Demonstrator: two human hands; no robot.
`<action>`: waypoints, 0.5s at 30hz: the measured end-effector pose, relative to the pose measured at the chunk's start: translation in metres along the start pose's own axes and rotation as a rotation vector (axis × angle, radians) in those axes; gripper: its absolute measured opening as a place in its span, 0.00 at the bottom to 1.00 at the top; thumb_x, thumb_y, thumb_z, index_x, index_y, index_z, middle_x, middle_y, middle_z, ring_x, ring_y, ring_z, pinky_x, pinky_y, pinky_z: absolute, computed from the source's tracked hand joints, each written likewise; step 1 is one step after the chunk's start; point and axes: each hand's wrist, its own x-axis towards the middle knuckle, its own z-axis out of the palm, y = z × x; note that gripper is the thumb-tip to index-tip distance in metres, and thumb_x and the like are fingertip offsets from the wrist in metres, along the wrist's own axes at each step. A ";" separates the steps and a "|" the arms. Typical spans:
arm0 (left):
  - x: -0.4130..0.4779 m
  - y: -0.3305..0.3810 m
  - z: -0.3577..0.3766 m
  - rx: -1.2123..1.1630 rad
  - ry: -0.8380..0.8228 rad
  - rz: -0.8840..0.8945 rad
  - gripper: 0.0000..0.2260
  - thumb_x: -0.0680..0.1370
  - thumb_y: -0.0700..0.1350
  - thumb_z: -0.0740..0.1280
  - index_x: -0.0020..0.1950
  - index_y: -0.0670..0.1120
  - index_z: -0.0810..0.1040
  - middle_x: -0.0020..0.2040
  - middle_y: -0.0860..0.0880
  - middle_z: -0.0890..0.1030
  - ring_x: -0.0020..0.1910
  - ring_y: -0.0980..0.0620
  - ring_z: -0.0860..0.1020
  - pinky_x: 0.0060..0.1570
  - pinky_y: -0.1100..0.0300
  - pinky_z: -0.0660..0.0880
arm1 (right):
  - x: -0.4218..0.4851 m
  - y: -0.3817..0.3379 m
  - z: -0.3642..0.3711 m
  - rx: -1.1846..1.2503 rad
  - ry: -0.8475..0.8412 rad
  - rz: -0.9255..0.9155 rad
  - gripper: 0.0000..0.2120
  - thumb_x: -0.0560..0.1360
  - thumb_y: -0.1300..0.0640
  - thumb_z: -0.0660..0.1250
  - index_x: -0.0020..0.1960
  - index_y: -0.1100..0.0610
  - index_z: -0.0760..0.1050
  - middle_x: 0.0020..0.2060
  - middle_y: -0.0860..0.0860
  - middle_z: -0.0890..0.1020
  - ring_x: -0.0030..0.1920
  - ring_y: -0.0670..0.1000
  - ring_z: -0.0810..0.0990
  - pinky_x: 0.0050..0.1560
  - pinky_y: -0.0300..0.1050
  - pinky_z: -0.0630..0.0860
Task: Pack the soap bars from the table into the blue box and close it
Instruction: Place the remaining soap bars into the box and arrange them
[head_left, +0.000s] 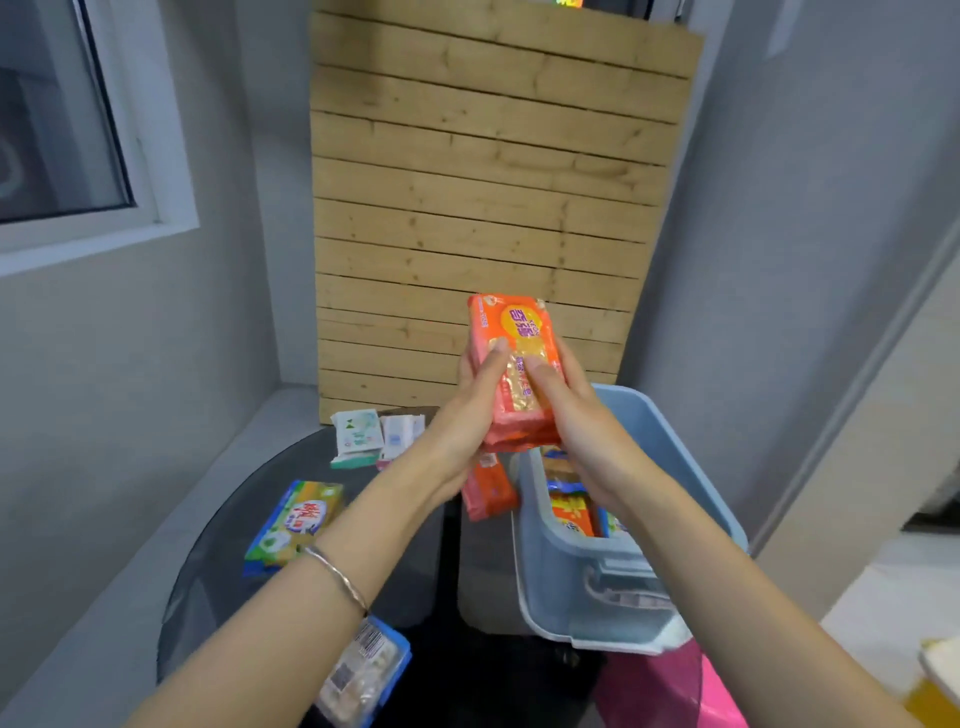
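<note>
Dark round bench (228, 519) before a wooden slat panel (483, 182). The left hand (470, 415) and right hand (576, 415) hold an orange soap pack (519, 332) upright, fingers (496, 358) clamped on its sides. The open blue box (670, 447) sits below-right of the fingers, a second orange pack (488, 493) directly below them, and a green soap pack (293, 525) below-left.

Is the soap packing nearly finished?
Partway. Some bars already lie in the blue box. The left hand and right hand hold an orange pack. Left on the table: another orange pack, a green pack, two white packs, a blue-edged pack. The box stands open.
</note>
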 end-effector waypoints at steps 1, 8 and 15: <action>0.003 -0.005 0.012 -0.002 -0.005 -0.007 0.22 0.79 0.57 0.58 0.71 0.53 0.63 0.62 0.45 0.79 0.55 0.49 0.81 0.45 0.59 0.81 | -0.003 0.001 -0.009 0.011 0.036 0.003 0.20 0.79 0.48 0.60 0.70 0.40 0.65 0.57 0.46 0.82 0.54 0.46 0.83 0.52 0.42 0.80; 0.040 -0.028 0.058 0.313 -0.154 -0.114 0.30 0.77 0.66 0.47 0.76 0.56 0.54 0.75 0.47 0.65 0.72 0.47 0.66 0.69 0.50 0.66 | 0.001 0.019 -0.084 0.334 0.193 0.200 0.21 0.77 0.47 0.62 0.69 0.48 0.68 0.52 0.52 0.85 0.45 0.50 0.86 0.39 0.45 0.82; 0.060 -0.074 0.036 0.678 0.089 -0.027 0.25 0.80 0.52 0.57 0.75 0.48 0.55 0.73 0.40 0.64 0.71 0.42 0.65 0.65 0.47 0.69 | 0.020 0.050 -0.133 0.115 0.349 0.323 0.23 0.78 0.48 0.62 0.72 0.48 0.63 0.58 0.54 0.80 0.48 0.53 0.82 0.44 0.49 0.80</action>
